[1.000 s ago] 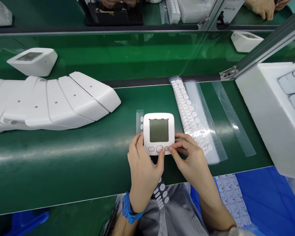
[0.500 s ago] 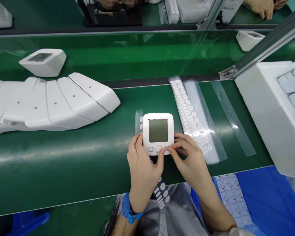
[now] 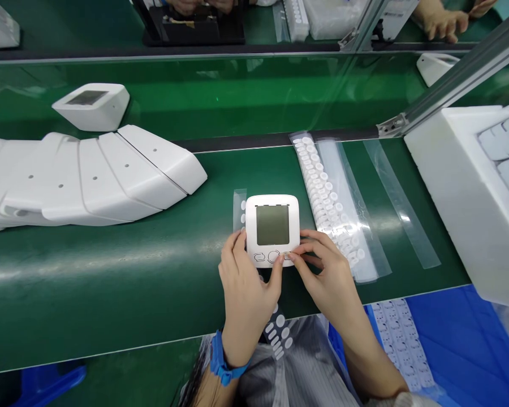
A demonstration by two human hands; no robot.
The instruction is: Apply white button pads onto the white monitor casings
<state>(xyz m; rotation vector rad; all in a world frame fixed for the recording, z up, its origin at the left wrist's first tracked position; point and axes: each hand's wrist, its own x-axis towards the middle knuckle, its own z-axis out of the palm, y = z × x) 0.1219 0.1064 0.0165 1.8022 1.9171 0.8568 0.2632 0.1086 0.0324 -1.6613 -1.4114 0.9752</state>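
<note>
A small white device (image 3: 272,217) with a grey square screen and a row of buttons below it lies on the green mat. My left hand (image 3: 246,285) grips its lower left corner, thumb on the button row. My right hand (image 3: 327,274) pinches its lower right corner with the fingertips. A clear strip with small white pads (image 3: 239,206) pokes out from under the device's left side. Another strip of white pads (image 3: 276,333) hangs below my hands, at the table edge.
A fanned row of white housings (image 3: 89,175) lies at the left. Clear strips of white round pads (image 3: 331,198) lie right of the device. A white foam tray (image 3: 470,192) stands at the right. Two white devices (image 3: 92,105) ride the far belt. Other people's hands (image 3: 443,22) show beyond.
The white devices on the far belt have moved right. My hands and the device between them have hardly shifted.
</note>
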